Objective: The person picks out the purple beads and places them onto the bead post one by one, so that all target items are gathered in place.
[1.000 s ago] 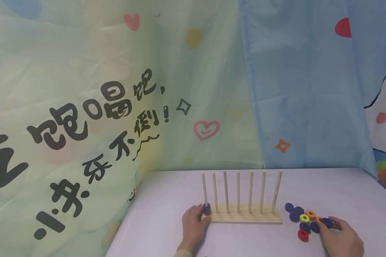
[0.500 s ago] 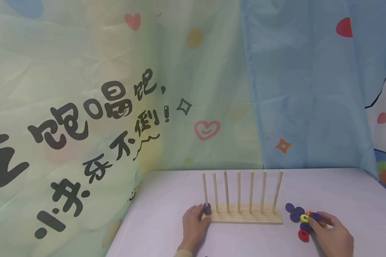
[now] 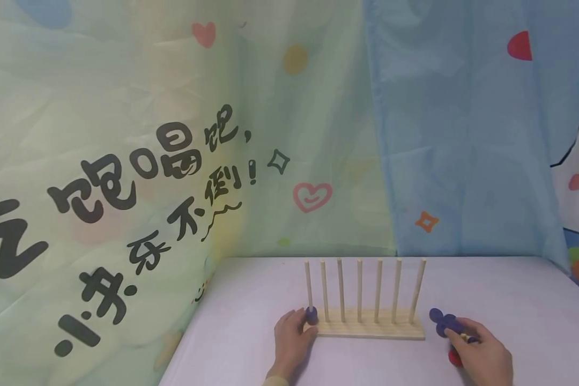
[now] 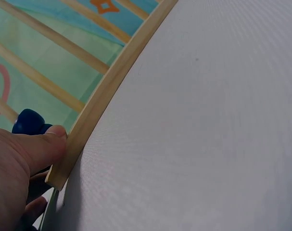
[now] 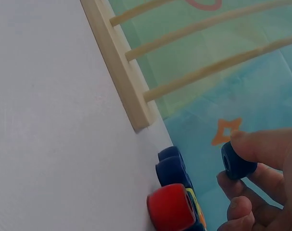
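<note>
A pale wooden stand (image 3: 371,331) with several upright pegs is on the table. Its left end is gripped by my left hand (image 3: 291,340), thumb on the front of the base in the left wrist view. Two dark blue beads (image 4: 28,122) are stacked low on the leftmost peg, close by that thumb. To the right of the stand, my right hand (image 3: 487,354) pinches a dark blue bead (image 5: 237,161) between thumb and fingers, above the table. Loose beads lie beneath it: blue ones (image 5: 172,169), a red one (image 5: 171,208) and a yellow one, partly hidden.
The white tabletop (image 3: 366,364) runs back to a printed cloth backdrop (image 3: 313,128) with hearts, stars and black lettering. The other pegs (image 3: 359,289) of the stand carry no beads and rise well above its base.
My right hand has moved left, toward the stand, carrying the blue bead over the loose beads. My left hand keeps its grip on the stand; the head view has shifted slightly.
</note>
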Motion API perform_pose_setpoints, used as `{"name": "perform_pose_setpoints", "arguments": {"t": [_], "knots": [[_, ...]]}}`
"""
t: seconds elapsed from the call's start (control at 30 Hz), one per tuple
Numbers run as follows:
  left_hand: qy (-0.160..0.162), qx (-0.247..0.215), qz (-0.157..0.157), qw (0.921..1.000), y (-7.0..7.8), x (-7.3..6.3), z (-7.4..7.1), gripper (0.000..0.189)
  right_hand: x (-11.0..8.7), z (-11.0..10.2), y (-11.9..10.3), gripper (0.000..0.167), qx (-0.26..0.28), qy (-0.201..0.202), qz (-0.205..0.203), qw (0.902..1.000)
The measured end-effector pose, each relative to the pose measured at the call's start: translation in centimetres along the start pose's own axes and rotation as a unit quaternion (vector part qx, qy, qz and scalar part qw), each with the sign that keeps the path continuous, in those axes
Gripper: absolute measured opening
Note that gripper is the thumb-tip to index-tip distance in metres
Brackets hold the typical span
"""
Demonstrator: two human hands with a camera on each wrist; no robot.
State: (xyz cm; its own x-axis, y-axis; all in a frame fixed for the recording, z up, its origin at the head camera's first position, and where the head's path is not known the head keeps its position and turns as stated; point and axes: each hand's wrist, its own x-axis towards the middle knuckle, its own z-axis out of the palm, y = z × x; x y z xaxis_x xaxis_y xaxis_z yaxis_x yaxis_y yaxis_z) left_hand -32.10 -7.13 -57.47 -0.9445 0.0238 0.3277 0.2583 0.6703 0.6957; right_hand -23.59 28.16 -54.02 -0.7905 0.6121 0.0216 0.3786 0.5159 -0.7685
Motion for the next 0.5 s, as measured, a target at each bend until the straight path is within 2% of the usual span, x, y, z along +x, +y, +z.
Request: {"name": "perform_pose_setpoints", "arguments": {"t": [0.23, 0.37, 0.5], "knots": [[-0.002, 0.006, -0.008, 0.9999, 0.1, 0.0, 0.2, 0.041, -0.5, 1.2, -0.5, 0.051, 0.000, 0.006, -0.032, 0.9995], [-0.008, 0.003, -0.020, 0.9998, 0.2, 0.0, 0.2, 0.041, -1.0, 2.0, -1.3, 0.048, 0.008, 0.001, -0.031, 0.9995], [-0.002, 0.001, -0.018, 0.9998, 0.0, 0.0, 0.3, 0.041, -1.2, 2.6, -1.6, 0.049, 0.005, -0.014, -0.032, 0.9994]]}}
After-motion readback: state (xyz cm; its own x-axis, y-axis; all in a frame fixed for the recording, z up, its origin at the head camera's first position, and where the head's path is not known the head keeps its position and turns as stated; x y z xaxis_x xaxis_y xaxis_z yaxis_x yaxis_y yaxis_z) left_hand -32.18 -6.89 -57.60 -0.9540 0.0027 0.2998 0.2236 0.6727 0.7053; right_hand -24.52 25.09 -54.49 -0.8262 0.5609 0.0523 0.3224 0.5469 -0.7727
